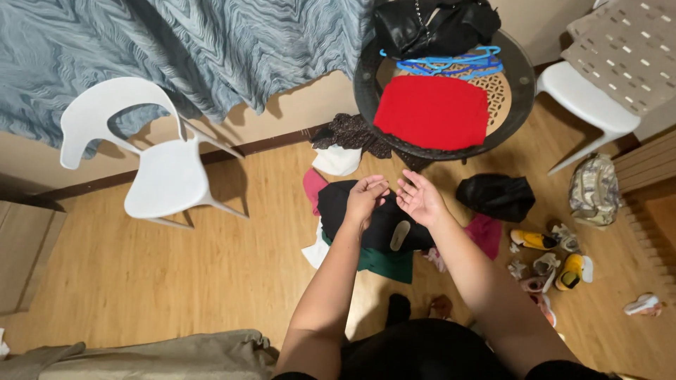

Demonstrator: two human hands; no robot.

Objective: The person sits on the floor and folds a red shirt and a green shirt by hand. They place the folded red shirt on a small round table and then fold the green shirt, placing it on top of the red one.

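Head view: both bare hands raised together over a pile of clothes on the wooden floor.
Left hand: fingers loosely curled inward, nothing visibly held; whether the fingertips touch the other hand cannot be told.
Right hand: palm up, fingers spread wide, holding nothing.
Black garment: lies on top of the pile directly beneath both hands, over a dark green cloth, a white cloth and pink cloths.
Folded red cloth: flat on the round dark glass table, beyond the hands.
Blue plastic hangers: on the table behind the red cloth, beside a black bag.
White plastic chair: left, near the wall.
Shoes: scattered on the floor, right.
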